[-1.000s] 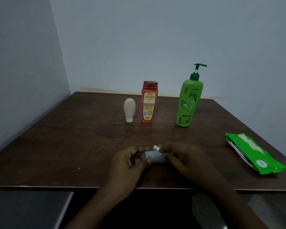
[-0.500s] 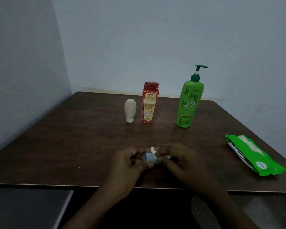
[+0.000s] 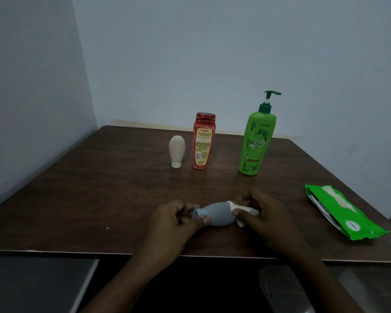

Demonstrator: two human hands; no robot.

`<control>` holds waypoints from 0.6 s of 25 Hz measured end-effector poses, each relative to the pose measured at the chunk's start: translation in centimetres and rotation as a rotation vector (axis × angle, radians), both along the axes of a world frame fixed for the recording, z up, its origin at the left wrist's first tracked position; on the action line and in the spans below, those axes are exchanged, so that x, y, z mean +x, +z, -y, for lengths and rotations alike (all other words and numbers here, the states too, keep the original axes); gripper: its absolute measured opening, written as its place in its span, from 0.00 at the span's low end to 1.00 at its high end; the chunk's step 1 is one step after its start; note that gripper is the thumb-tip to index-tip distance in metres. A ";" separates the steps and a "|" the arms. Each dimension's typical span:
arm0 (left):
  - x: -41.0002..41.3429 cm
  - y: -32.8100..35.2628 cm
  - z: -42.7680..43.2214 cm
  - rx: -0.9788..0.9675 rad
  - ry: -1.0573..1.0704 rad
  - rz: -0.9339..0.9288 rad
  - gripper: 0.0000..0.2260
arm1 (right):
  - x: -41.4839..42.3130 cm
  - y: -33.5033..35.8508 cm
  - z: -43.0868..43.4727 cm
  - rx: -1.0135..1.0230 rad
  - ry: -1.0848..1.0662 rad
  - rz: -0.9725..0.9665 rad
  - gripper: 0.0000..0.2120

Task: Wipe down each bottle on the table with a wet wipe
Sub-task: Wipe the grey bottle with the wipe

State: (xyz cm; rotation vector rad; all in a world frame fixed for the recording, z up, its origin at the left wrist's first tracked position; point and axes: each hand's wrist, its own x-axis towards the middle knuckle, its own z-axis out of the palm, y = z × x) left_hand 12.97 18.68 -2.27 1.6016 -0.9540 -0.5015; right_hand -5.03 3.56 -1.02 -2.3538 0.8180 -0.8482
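Observation:
A small grey-blue bottle (image 3: pixel 217 213) lies on its side near the table's front edge. My left hand (image 3: pixel 174 224) pinches its narrow cap end. My right hand (image 3: pixel 264 219) grips a white wet wipe (image 3: pixel 244 211) wrapped round the bottle's wide end. Further back stand a cream ribbed bottle (image 3: pixel 177 150) on its cap, a red bottle (image 3: pixel 203 141) and a tall green pump bottle (image 3: pixel 257 141).
A green pack of wet wipes (image 3: pixel 341 213) lies at the right side of the dark wooden table (image 3: pixel 99 188). Walls close off the left and back. A grey surface (image 3: pixel 36 285) sits below the front edge at the left.
My right hand has slid the wipe rightward along the bottle, and more of the grey body now shows between my hands. The left hand keeps its hold.

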 end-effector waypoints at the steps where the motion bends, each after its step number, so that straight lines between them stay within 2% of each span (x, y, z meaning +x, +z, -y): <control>1: 0.0 0.1 0.0 0.003 -0.010 -0.006 0.11 | 0.3 -0.1 -0.3 -0.020 -0.052 -0.021 0.06; 4: -0.1 0.1 -0.2 0.013 -0.043 -0.005 0.15 | 1.2 -0.9 -1.7 -0.141 -0.177 -0.163 0.07; 7: 0.0 0.0 -0.2 0.020 -0.024 0.034 0.12 | 1.8 -1.5 -4.2 -0.307 -0.241 -0.212 0.06; 9: -0.2 0.0 -0.3 0.023 -0.026 0.005 0.11 | 1.8 -0.8 -6.0 -0.318 -0.127 -0.250 0.04; 10: -0.3 0.0 -0.4 0.028 -0.035 -0.014 0.11 | 1.6 0.1 -6.5 -0.217 -0.045 -0.241 0.05; 12: -0.2 0.4 -0.4 0.034 -0.050 -0.072 0.11 | 0.9 1.6 -6.3 -0.019 0.084 -0.175 0.06; 15: 0.4 0.9 -0.4 -0.033 -0.017 -0.336 0.13 | 0.3 2.6 -4.1 -0.114 -0.085 0.153 0.10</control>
